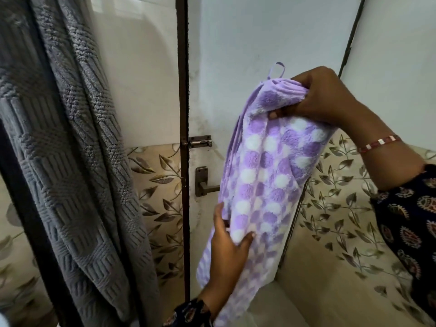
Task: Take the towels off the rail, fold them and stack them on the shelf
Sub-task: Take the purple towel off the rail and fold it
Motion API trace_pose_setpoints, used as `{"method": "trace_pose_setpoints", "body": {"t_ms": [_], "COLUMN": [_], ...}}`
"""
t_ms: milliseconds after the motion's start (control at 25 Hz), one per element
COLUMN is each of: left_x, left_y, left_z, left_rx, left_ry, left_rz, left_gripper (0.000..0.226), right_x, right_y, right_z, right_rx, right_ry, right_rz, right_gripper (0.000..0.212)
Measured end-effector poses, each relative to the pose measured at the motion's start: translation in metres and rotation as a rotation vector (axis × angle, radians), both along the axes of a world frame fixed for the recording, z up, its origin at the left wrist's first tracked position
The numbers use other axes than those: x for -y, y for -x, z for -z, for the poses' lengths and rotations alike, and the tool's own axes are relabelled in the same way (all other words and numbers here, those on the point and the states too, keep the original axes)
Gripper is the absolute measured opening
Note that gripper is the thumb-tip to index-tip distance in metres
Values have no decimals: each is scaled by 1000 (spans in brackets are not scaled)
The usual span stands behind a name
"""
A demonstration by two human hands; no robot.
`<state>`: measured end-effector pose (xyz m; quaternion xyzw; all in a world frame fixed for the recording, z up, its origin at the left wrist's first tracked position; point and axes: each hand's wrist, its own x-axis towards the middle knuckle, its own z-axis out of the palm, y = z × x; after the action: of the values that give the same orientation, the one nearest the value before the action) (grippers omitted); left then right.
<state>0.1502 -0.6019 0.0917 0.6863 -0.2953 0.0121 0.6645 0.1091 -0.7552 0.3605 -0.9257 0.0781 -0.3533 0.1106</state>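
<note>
The right hand has its grip clamped on the bunched top of the lilac towel; the left hand pinches its hanging edge. Soft, light, floppy: best held at the corners.

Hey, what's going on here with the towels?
A person is handling a purple and white spotted towel. The right hand grips its bunched top edge up high, while the left hand holds it lower down, so it hangs lengthwise between them in front of a door. A grey towel hangs at the left, not yet touched. No shelf shows.
</note>
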Motion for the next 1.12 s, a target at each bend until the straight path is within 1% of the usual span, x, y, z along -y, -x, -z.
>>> {"method": "trace_pose_setpoints", "body": {"t_ms": [40,80,120,200,240,320,400,480,560,600,640,720,760,800,840,920,960,1040,1120], "left_x": [0,0,-1,-3,-3,-5,-9,-12,-13,-11,-10,-6,-3,-1,2,6,8,9,7], "left_y": [-11,-24,-37,-46,-43,-31,-16,-6,3,7,14,27,28,27,25,16,13,8,3], "left_z": [-1,0,1,2,2,5,8,20,35,41,42,38,41,42,43,42,40,37,38], "left_rx": [-28,-47,-52,-15,4,38,101,238,425,435,350,88,-55,-138,-204,-233,-249,-261,-276], "left_ry": [19,21,15,-31,-44,-61,-111,-219,-309,-292,-244,-161,-110,-74,-35,16,30,50,67], "left_rz": [0,1,19,36,11,-88,-189,-275,-328,-248,-87,250,358,378,363,260,232,196,143], "left_gripper": [88,94,93,72,62,51,45,37,24,15,9,18,29,43,59,90,100,106,112], "right_x": [0,-1,-1,0,2,6,8,8,9,8,8,5,3,2,1,-1,-1,-1,2], "right_y": [4,7,9,13,13,15,15,16,16,16,15,16,16,18,20,24,25,28,31], "right_z": [-1,-1,-1,0,1,2,4,5,7,7,8,9,9,8,6,3,2,-1,-3], "right_rx": [-1,-6,-10,-11,-8,-3,4,26,52,61,66,76,85,95,98,99,105,110,112], "right_ry": [-16,-27,-29,-28,-34,-44,-55,-73,-87,-90,-91,-92,-95,-100,-109,-109,-100,-87,-77], "right_rz": [-15,-29,-37,-38,-35,-25,-21,-33,-35,-30,-28,-35,-45,-56,-63,-88,-106,-127,-119], "right_gripper": [39,35,32,33,38,52,62,71,64,59,56,58,63,66,68,74,80,96,105]}}
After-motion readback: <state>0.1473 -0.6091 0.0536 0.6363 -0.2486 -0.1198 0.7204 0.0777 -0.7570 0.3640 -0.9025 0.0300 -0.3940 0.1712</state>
